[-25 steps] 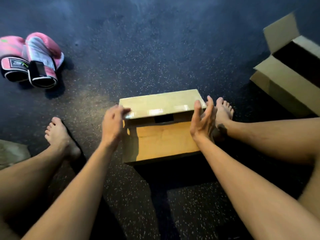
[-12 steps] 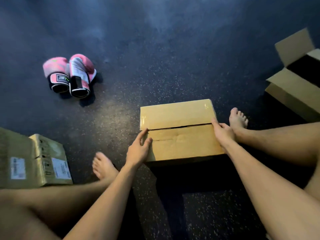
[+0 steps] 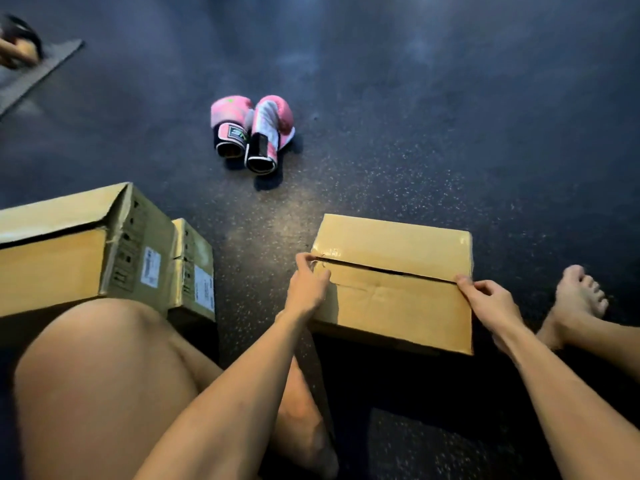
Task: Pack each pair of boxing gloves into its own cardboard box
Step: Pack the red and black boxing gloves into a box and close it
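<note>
The left hand [image 3: 308, 289] pinches the closed cardboard box [image 3: 398, 303] at the left end of its flap seam, and the right hand [image 3: 493, 301] pinches the right end. The pink boxing gloves [image 3: 252, 133] lie on the floor [image 3: 450, 133] at the box's eleven o'clock, well apart.

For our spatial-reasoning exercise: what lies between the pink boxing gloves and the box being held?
Only bare speckled floor, seen in the head view, separates gloves from box.

Grey mat [image 3: 45, 69] w/ blurry obj [image 3: 19, 46] top-left, on dark speckled floor [image 3: 415, 133].
</note>
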